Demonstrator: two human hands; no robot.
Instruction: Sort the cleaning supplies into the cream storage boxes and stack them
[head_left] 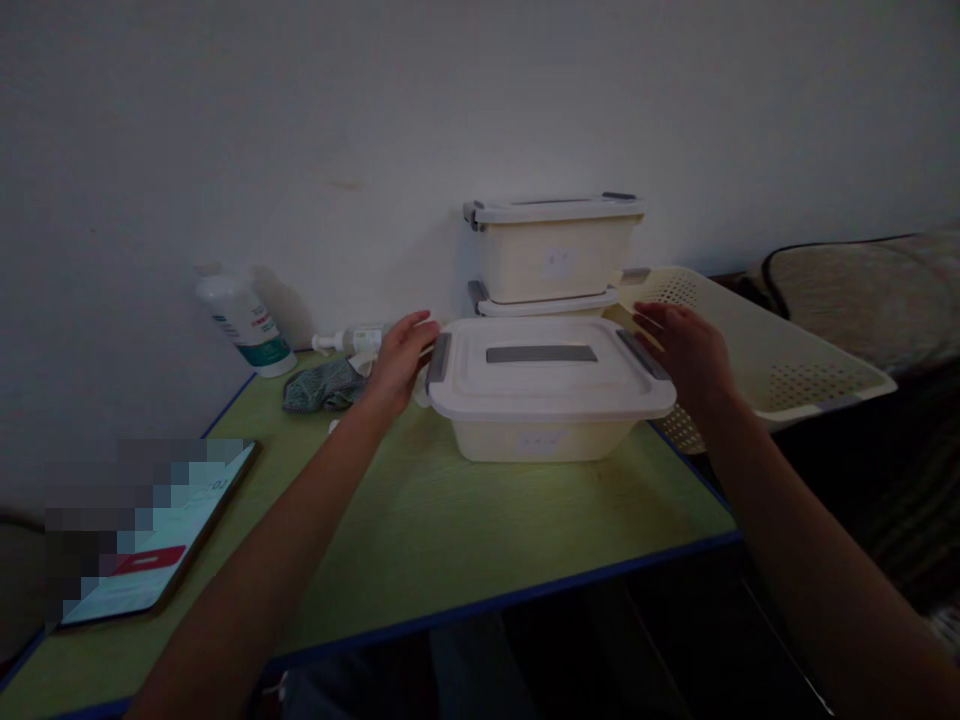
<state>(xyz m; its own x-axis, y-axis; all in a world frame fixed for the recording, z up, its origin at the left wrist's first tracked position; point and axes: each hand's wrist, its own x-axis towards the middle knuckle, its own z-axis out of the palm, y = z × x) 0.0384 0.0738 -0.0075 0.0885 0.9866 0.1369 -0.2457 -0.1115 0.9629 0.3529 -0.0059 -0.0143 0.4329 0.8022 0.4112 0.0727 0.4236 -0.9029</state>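
A cream lidded storage box with grey side clasps and a grey handle strip sits on the green table. My left hand rests by its left clasp, fingers curved against the lid's edge. My right hand is at the right clasp, fingers spread. Whether either hand grips the clasp is unclear. Behind the box, two more lidded boxes are stacked against the wall.
A cream perforated basket juts off the table's right side. At the back left stand a tilted white bottle, a small spray bottle and a grey-green cloth. A tablet lies near the front left corner.
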